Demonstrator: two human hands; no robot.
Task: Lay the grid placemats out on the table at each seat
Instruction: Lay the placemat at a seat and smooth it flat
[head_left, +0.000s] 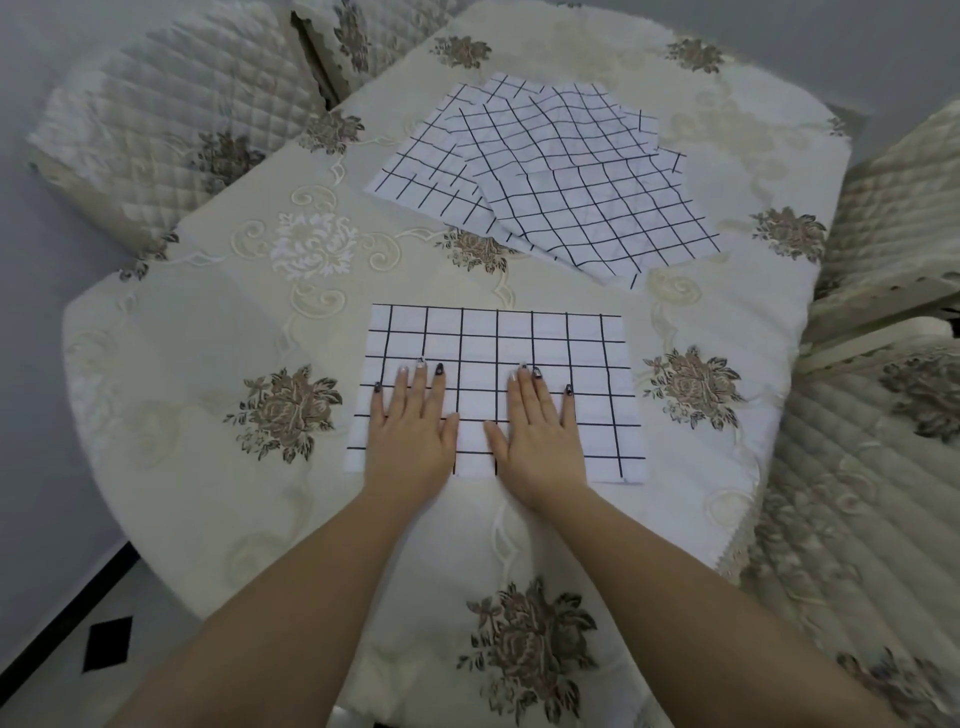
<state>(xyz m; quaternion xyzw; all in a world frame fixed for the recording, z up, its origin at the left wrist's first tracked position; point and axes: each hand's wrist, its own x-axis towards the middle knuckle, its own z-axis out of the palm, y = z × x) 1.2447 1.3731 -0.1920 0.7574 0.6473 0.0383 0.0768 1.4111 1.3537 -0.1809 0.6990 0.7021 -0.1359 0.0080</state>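
A round counter (171, 332) under a cream cloth embroidered with brown roses fills the frame, with quilted chairs (156, 119) drawn up at its far left and right sides. Beyond the centre lies a loose pile (545, 171) of white mats ruled with black grid lines, fanned and overlapping at odd angles; how many it holds cannot be counted with certainty. At the near seat a single mat (519, 338) lies flat, its long edges roughly square to the person and its near edge set back from the counter's rim.

Both palms press down on the near half of that mat. The left hand (410, 431) sits toward the mat's left part, the right hand (540, 431) near its middle, thumbs turned inward with a strip of grid showing between them. Neither grip is closed on anything: all fingers lie extended and slightly spread, flat on the fabric.

The step in hand appears to be smoothing and squaring this first mat. It would be done well by sweeping the palms outward from the centre toward the side edges, so any slack runs off rather than bunching, and by keeping the pressure light enough that the cloth beneath does not drag and wrinkle. A check that the near edge runs level with the seat would seem wise before lifting off. The pile suggests most of the seats are not yet served.
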